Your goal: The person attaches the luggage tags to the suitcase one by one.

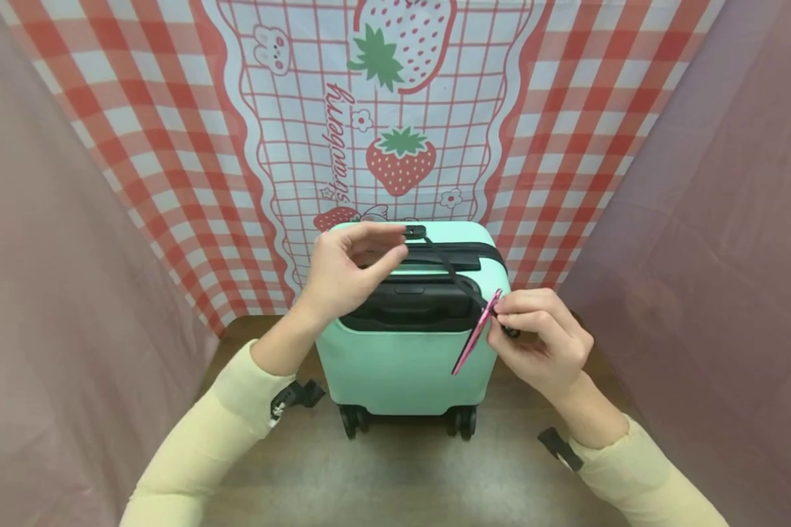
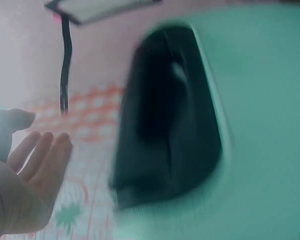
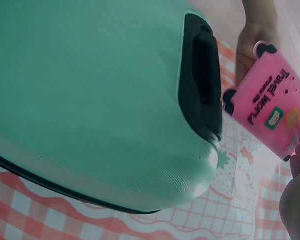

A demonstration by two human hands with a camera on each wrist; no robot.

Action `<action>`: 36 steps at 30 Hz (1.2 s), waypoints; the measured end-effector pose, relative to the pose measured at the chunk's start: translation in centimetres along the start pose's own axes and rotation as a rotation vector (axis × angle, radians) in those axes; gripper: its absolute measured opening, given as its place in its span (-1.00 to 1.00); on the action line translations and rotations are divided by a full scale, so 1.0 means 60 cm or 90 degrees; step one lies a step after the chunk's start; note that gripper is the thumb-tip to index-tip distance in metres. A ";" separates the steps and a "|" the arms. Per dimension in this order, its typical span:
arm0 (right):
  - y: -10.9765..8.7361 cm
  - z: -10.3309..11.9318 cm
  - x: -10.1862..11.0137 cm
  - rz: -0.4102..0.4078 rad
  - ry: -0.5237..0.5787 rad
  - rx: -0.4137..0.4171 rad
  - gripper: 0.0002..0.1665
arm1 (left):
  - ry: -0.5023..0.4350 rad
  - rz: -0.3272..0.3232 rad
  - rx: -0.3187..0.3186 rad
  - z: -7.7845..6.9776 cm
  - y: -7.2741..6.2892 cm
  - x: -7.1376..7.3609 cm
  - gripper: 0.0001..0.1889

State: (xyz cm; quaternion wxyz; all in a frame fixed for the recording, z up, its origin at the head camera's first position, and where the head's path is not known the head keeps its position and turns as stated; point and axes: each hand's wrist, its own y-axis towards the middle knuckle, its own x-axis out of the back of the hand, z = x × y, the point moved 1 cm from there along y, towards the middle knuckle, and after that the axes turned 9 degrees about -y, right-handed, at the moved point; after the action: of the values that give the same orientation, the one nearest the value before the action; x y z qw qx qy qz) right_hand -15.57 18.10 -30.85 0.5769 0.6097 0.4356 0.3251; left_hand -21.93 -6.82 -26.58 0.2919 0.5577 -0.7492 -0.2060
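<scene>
A mint-green suitcase (image 1: 405, 369) stands upright on its wheels between the two hands. Above its top, my left hand (image 1: 346, 267) is raised with extended fingers and the thumb apart. In the left wrist view nothing lies between those fingers, and a black strap (image 2: 65, 65) hangs close to the fingertips. A pink luggage tag (image 3: 272, 105) printed "Travel World" belongs to that strap. My right hand (image 1: 543, 340) pinches the tag by its edge, beside the suitcase's top right corner. Behind the left fingertips, a small black fitting (image 1: 414, 232) shows on the suitcase.
The suitcase has a black carry handle (image 1: 444, 256) on top and a recessed black panel (image 1: 409, 296) facing me. Beneath is a brown wooden surface (image 1: 395, 476). A red-checked strawberry cloth (image 1: 402, 197) hangs behind, with plain pinkish cloth (image 1: 699, 256) at the sides.
</scene>
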 end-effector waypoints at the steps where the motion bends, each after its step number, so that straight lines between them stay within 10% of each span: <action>1: -0.003 -0.001 0.002 0.003 -0.002 -0.005 -0.65 | 0.059 -0.003 -0.001 0.005 -0.001 0.012 -0.69; 6: -0.022 -0.006 0.015 0.034 -0.014 -0.027 -0.62 | 0.281 0.013 0.035 0.032 -0.009 0.059 -0.62; 12: -0.042 -0.006 0.020 0.083 -0.018 -0.049 -0.63 | 0.373 0.092 0.085 0.056 -0.015 0.075 -0.59; 36: -0.051 -0.038 0.015 0.233 -0.126 -0.146 -0.63 | 0.397 0.101 0.105 0.060 -0.010 0.077 -0.72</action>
State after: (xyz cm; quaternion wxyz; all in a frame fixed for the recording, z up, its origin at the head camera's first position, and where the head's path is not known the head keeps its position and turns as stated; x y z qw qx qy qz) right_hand -17.73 19.73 -33.66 0.6135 0.6380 0.2195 0.4103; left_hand -24.87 -11.50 -28.70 0.4761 0.5556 -0.6790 0.0598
